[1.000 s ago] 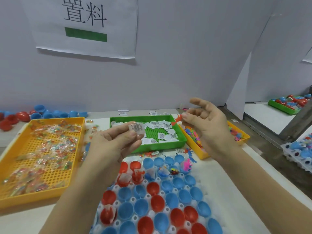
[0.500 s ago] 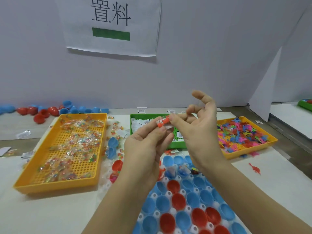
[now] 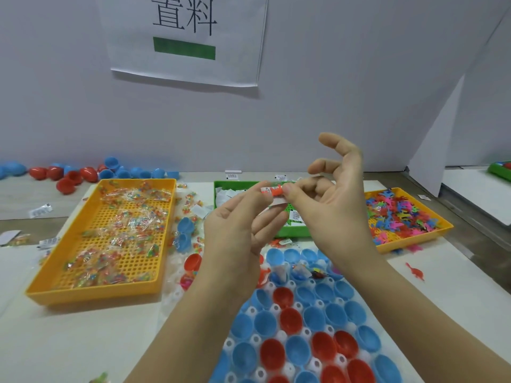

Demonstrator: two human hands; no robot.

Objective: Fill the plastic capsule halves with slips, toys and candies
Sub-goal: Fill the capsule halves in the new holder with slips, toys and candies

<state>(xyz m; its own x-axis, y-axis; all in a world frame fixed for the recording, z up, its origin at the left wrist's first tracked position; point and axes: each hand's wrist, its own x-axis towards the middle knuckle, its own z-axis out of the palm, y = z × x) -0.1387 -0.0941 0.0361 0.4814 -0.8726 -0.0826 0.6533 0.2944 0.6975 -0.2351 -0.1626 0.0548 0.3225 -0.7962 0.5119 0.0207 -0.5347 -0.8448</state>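
Evidently the two hands are meeting in mid-air over the middle of the worktop [image 3: 69, 341], just in front of the green tray [image 3: 221, 189] of paper slips, and a little bundle is being made up between them. The left hand [image 3: 235, 230] is closing its grip, thumb against forefinger, on a white printed slip [image 3: 276, 201]. The right hand [image 3: 331, 211] is pinching a small orange toy [image 3: 275, 191] against that same slip, with its other fingers fanning up and away. My guess is that slip and toy are being held together so they can go into one cup in a single drop. The capsule halves [image 3: 265, 323], blue and red, are sitting open side up in a white holder at the near edge, right under the wrists, which is likely why the hands are working there. Most of them are looking bare. Only the far row of filled halves [image 3: 301, 272] is showing paper and bits of colour inside. The supplies are lying within easy reach on either side: clear-wrapped candies [image 3: 119, 239] are in the yellow tray [image 3: 96, 294] to the left, and bright toys [image 3: 401, 217] are in the orange-yellow tray [image 3: 414, 240] to the right. A stray red toy [image 3: 416, 272] is lying on the worktop near that tray. Spare halves [image 3: 83, 175] are lying loose along the far left wall.
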